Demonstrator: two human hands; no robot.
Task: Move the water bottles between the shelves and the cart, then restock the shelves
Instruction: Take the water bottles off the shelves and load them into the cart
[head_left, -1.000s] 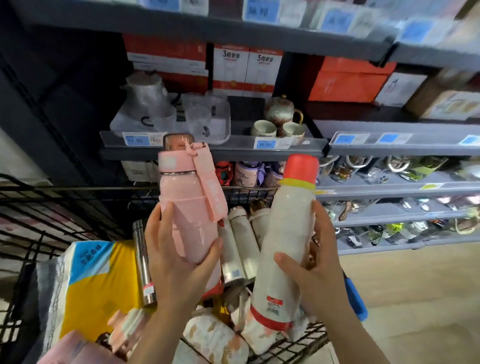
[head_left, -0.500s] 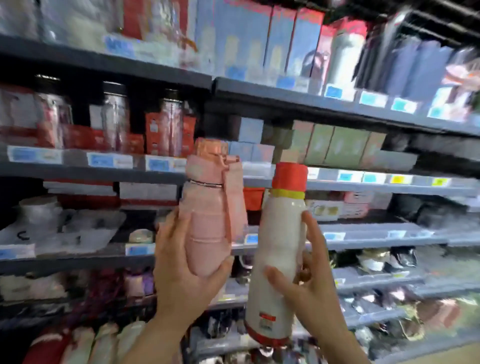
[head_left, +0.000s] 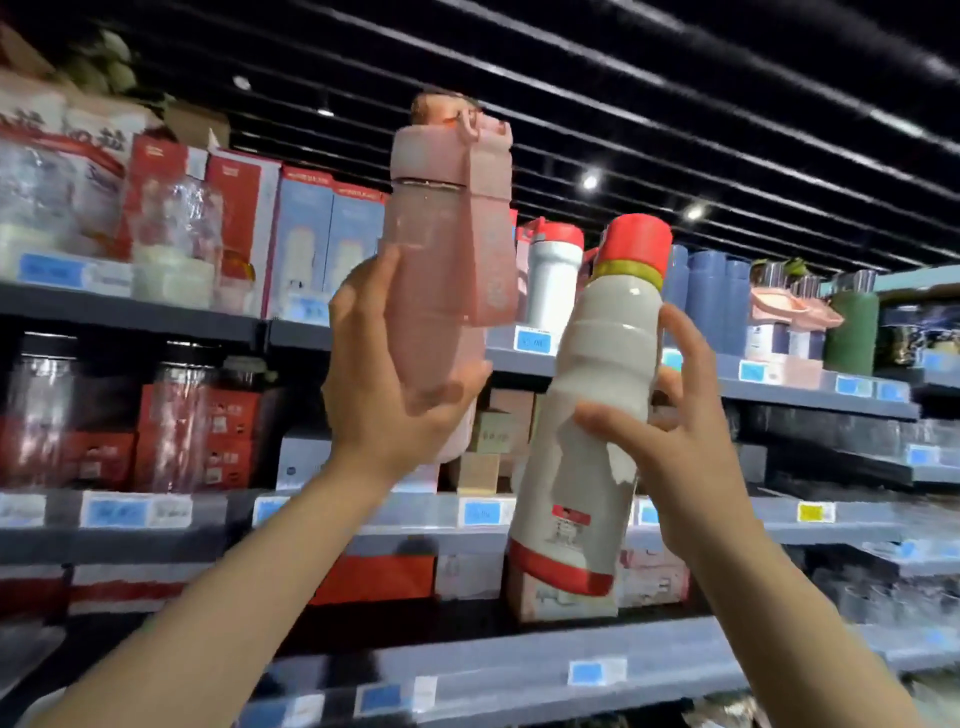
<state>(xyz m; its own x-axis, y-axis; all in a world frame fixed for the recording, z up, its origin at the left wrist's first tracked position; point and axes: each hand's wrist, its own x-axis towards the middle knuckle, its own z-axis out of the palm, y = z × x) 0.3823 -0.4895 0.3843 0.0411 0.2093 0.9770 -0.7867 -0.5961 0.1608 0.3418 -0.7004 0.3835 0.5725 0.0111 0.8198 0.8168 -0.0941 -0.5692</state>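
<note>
My left hand (head_left: 384, 374) grips the lower body of a pink water bottle (head_left: 441, 260) with a strap on its lid, held upright and high in front of the upper shelf (head_left: 130, 306). My right hand (head_left: 675, 415) holds a tall white bottle (head_left: 597, 415) with a red cap, a yellow ring and a red base band, tilted slightly to the right. On the upper shelf just behind and between the two stands a white bottle with a red lid (head_left: 553, 280). The cart is out of view.
Grey shelves with blue price tags fill the view. Red and blue boxes (head_left: 311, 244) and clear jars stand at upper left. Blue bottles (head_left: 711, 291), a pink item and a green bottle (head_left: 852, 332) stand at upper right. Lower shelves hold boxes. Black ceiling slats run overhead.
Both hands have lifted the two bottles from above the cart up to the top shelf level, and my view has tilted upward. The cart has dropped out of sight.
</note>
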